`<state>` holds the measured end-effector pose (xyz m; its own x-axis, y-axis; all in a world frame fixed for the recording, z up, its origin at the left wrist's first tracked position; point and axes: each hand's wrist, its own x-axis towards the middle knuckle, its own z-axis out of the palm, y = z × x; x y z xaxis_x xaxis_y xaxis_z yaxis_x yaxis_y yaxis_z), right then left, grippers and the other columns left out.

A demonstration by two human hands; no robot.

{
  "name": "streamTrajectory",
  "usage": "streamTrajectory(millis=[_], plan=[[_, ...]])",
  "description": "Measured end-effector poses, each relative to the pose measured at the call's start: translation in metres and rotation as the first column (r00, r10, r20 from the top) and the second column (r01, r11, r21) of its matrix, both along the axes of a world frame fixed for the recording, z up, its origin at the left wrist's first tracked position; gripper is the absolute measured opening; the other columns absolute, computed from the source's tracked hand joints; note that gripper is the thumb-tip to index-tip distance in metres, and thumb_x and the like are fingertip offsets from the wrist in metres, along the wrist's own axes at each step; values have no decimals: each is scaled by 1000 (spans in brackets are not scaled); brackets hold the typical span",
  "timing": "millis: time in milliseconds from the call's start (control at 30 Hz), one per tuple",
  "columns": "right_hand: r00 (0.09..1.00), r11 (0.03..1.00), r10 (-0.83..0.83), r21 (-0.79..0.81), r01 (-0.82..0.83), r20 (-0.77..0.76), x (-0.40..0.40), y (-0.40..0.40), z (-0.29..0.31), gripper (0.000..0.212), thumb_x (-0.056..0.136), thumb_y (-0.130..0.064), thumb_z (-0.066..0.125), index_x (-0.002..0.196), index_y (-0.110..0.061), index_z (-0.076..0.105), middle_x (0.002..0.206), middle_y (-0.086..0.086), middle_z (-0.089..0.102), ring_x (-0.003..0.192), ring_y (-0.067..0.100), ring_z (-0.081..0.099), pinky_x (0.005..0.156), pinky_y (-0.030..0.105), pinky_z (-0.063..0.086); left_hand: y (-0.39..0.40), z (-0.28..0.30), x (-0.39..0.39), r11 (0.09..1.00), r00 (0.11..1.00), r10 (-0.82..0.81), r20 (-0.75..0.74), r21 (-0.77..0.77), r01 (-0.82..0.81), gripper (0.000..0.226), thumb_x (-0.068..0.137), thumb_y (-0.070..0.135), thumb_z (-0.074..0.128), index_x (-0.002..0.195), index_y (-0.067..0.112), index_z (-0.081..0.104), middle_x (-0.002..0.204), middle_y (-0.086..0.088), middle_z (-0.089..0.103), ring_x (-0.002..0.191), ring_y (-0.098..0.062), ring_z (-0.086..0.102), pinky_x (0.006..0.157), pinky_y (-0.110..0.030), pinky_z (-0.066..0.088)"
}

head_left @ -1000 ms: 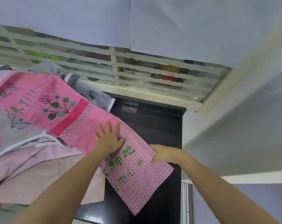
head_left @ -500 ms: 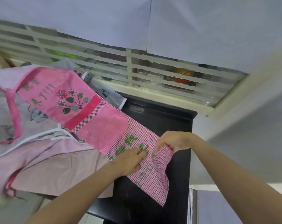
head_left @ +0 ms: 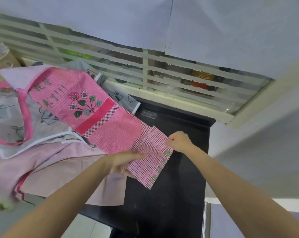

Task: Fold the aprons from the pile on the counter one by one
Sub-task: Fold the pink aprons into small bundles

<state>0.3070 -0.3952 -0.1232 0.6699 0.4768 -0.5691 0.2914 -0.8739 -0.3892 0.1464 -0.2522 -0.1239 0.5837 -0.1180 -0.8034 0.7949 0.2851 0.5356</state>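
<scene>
Apron (head_left: 111,127) hem now folded over — doubled.

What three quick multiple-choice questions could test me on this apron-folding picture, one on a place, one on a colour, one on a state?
1. Where does the checked end of the pink apron lie?
A. on the black counter
B. on the floor
C. over the window grille

2. What colour is the lettering on that end?
A. blue
B. green
C. yellow

3. What is the right hand doing?
A. hanging free
B. pressing flat
C. pinching the apron's edge

Answers: 1 A, the checked end rests on the black top. 2 B, green characters show along its edge. 3 C, fingers pinch the edge while the left hand holds the other side.
</scene>
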Motion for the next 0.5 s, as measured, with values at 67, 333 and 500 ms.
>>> streamTrajectory(millis=[67, 333, 500], plan=[[999, 998, -1, 64, -2, 41, 0, 3, 1, 41, 92, -27, 55, 54, -12, 46, 85, 2, 47, 97, 26, 42, 97, 41, 38, -5, -7, 0, 996, 999, -31, -24, 79, 33, 43, 89, 18, 61, 129, 15, 46, 128, -4, 56, 118, -22, 53, 105, -38, 40], [993, 998, 13, 60, -6, -114, 10, -4, -13, 16, 94, -34, 50, 91, -18, 52, 91, -2, 56, 94, 18, 56, 97, 44, 43, -9, -21, 5, 993, 987, -90, -131, 59, 98, 50, 90, 29, 59, 134, 16, 39, 133, -3, 50, 128, -24, 45, 105, -38, 40], [997, 1000, 26, 1, -26, -74, 9, -6, -18, 27, 97, -29, 44, 75, -15, 51, 77, -2, 51, 78, 16, 53, 90, 46, 38, -6, -24, 5, 985, 989, -80, -121, 143, 97, 51, 92, 31, 55, 136, 11, 40, 132, -7, 53, 122, -23, 52, 99, -40, 48]])
